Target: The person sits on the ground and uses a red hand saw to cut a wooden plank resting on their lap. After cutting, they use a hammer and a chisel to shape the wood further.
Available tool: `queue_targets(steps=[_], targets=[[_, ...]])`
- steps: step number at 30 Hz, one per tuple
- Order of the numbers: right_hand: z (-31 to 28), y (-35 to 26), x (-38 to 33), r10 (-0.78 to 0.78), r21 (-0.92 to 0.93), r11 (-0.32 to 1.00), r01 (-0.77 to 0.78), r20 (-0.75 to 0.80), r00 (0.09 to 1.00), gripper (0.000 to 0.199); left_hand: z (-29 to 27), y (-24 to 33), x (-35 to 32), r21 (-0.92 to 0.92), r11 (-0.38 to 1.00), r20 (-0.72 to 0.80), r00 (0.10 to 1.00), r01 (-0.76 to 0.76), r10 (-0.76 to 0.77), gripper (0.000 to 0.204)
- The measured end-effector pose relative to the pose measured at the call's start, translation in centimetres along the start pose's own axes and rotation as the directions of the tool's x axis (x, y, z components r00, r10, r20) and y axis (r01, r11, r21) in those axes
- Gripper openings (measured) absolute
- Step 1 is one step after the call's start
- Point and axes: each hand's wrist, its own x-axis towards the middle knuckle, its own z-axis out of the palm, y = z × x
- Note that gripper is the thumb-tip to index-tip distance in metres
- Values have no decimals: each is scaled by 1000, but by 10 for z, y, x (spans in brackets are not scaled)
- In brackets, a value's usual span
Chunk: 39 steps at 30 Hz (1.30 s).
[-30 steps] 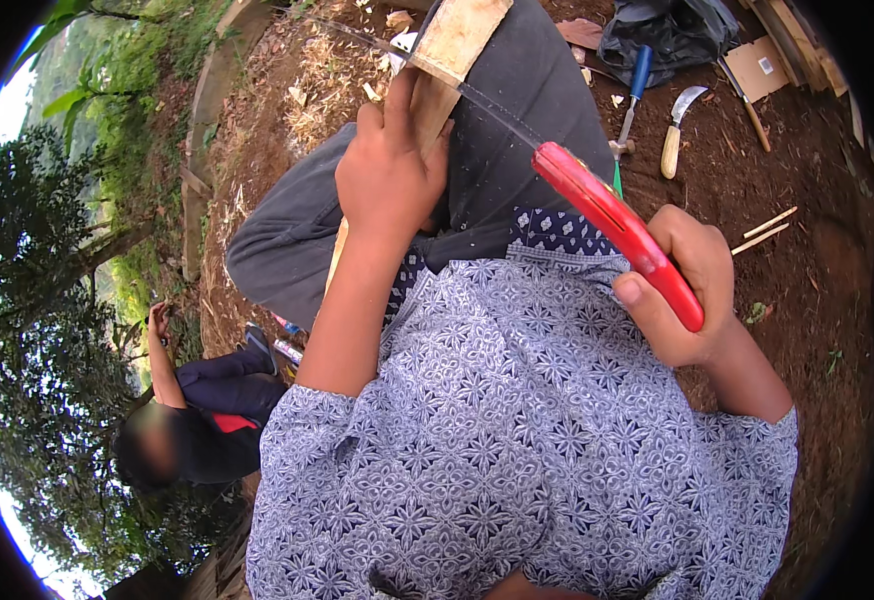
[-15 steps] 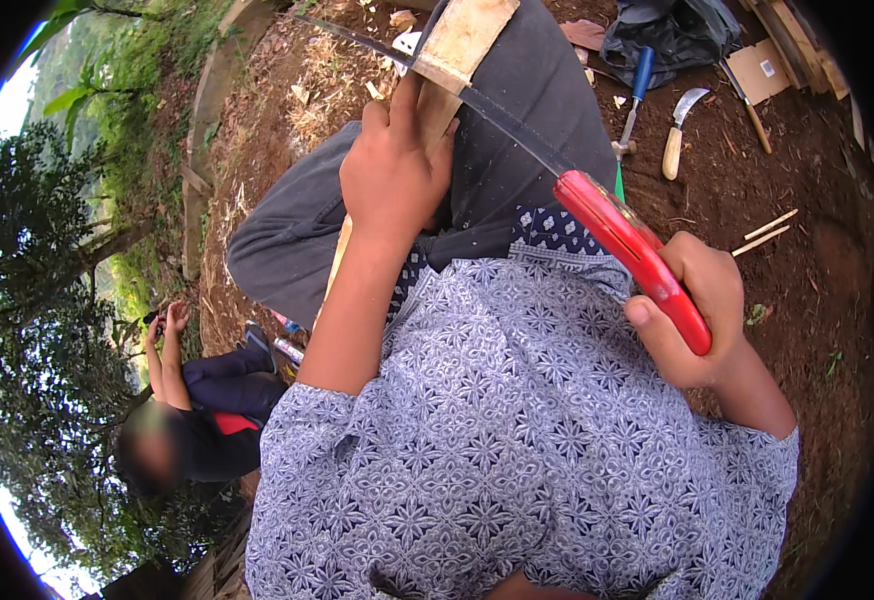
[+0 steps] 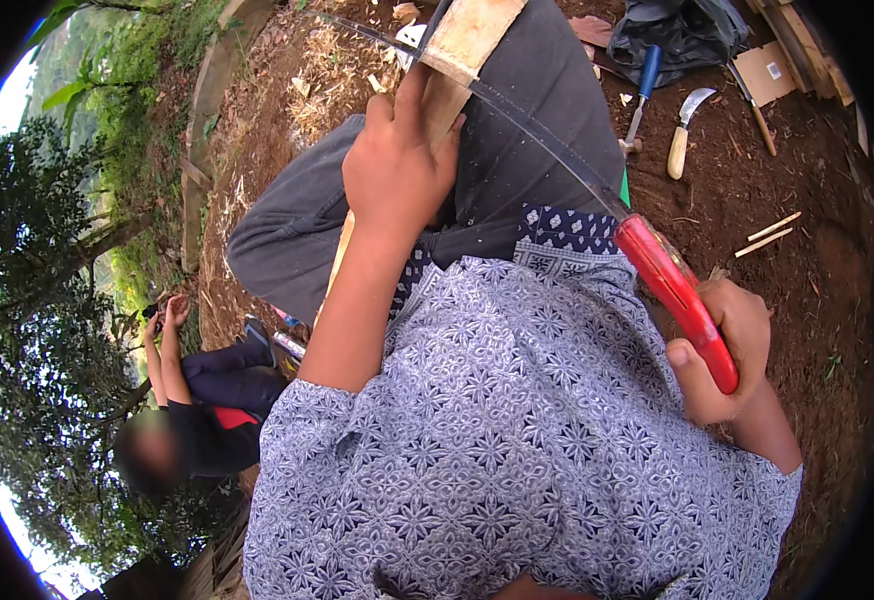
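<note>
My right hand (image 3: 725, 350) is wrapped round the red handle of a hand saw (image 3: 669, 290), out at my right side. The saw's thin, dark blade runs up and to the left and lies across a pale piece of wood (image 3: 477, 35). That wood rests over my legs, its near part passing beneath my left forearm. With fingers closed round it just below the blade, my left hand (image 3: 402, 165) grips the wood. My left index finger reaches up close to the blade. How deep the blade sits in the wood I cannot tell.
On the soil at right lie a blue-handled chisel (image 3: 643, 90), a curved knife (image 3: 685, 140), a wooden-handled tool (image 3: 754, 115) and two thin sticks (image 3: 767, 235). A black plastic bag (image 3: 677, 35) is at top right. Another person (image 3: 217, 400) sits at left.
My right hand has drawn the saw down and to the right, so more blade shows between wood and handle. My left hand keeps its grip on the wood.
</note>
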Motion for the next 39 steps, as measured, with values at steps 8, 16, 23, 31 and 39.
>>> queue_targets(steps=[8, 16, 23, 31, 39], targets=[[11, -1, 20, 1, -10, 1000, -1, -9, 1000, 23, -1, 2, 0, 36, 999, 25, 1000, -6, 5, 69], [17, 5, 68, 29, 70, 997, -31, 24, 999, 26, -4, 0, 3, -44, 993, 113, 988, 107, -101, 74], [16, 6, 56, 91, 140, 987, -80, -75, 993, 34, -5, 1, 0, -57, 995, 58, 995, 81, -78, 76], [13, 2, 50, 4, 99, 995, 4, -75, 997, 33, -3, 0, 0, -17, 997, 56, 996, 71, -70, 89], [20, 0, 54, 4, 90, 996, 1, -51, 999, 28, -3, 0, 0, -20, 998, 53, 997, 62, -61, 87]])
